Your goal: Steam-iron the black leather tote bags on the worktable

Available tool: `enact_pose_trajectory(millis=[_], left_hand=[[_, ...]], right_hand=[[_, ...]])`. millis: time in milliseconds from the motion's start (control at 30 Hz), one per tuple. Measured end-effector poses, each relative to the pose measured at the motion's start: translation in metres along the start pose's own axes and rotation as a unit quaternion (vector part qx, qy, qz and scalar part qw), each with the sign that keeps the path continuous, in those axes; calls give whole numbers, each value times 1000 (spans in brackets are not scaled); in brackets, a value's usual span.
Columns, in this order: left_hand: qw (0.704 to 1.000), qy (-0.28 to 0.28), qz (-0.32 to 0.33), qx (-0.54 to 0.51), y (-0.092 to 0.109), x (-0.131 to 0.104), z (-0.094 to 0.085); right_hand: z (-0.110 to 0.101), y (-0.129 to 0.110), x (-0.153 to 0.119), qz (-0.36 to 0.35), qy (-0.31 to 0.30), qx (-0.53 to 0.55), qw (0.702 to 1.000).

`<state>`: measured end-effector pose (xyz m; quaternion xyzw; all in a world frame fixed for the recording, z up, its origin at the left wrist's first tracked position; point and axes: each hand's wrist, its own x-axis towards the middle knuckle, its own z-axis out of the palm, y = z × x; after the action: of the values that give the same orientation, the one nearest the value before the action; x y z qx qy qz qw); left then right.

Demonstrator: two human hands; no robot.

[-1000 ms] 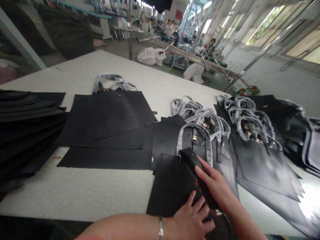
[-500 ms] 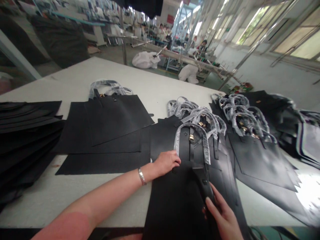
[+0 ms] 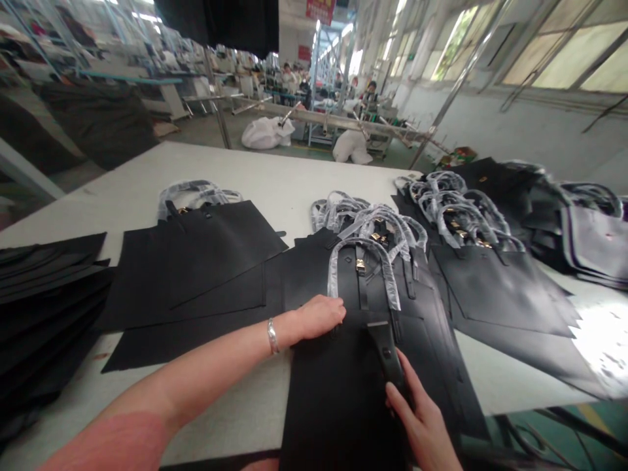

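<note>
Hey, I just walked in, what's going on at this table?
A person is working on a black panel with a plastic-wrapped handle. The right hand holds a black clipper-like tool over the panel. The left hand is curled at the handle's lower end; its exact grip is hidden. More handled black pieces lie around the table.

Open tabletop (image 3: pixel 275 175) beyond wrapped handles (image 3: pixel 362 242)

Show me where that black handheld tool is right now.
In the head view, the black handheld tool is right of centre, low down, held in the right hand over black material, to the right of the left hand.
</note>
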<state>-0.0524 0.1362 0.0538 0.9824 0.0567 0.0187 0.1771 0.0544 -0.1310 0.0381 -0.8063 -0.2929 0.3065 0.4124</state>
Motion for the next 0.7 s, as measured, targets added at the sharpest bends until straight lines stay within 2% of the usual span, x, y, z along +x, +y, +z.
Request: enact_pose_trajectory(millis=[133, 200, 333, 433, 500, 600, 700], left_hand=[[994, 5, -56, -92, -1, 0, 1], [980, 11, -86, -180, -5, -3, 2], [893, 11, -158, -420, -14, -10, 8], [864, 57, -189, -464, -12, -20, 11], [871, 117, -196, -434, -2, -32, 15], [936, 162, -132, -282, 22, -55, 31], [971, 173, -82, -146, 45, -75, 54]], right_hand=[[0, 3, -1, -7, 11, 14, 1000], [0, 5, -1, -12, 8, 13, 1000], [-1, 5, 1, -14, -7, 20, 1000], [-1, 4, 1, -8, 4, 26, 1000], [-2, 2, 1, -5, 16, 32, 999], [-5, -4, -1, 4, 17, 39, 999], [-8, -15, -2, 17, -47, 45, 998]])
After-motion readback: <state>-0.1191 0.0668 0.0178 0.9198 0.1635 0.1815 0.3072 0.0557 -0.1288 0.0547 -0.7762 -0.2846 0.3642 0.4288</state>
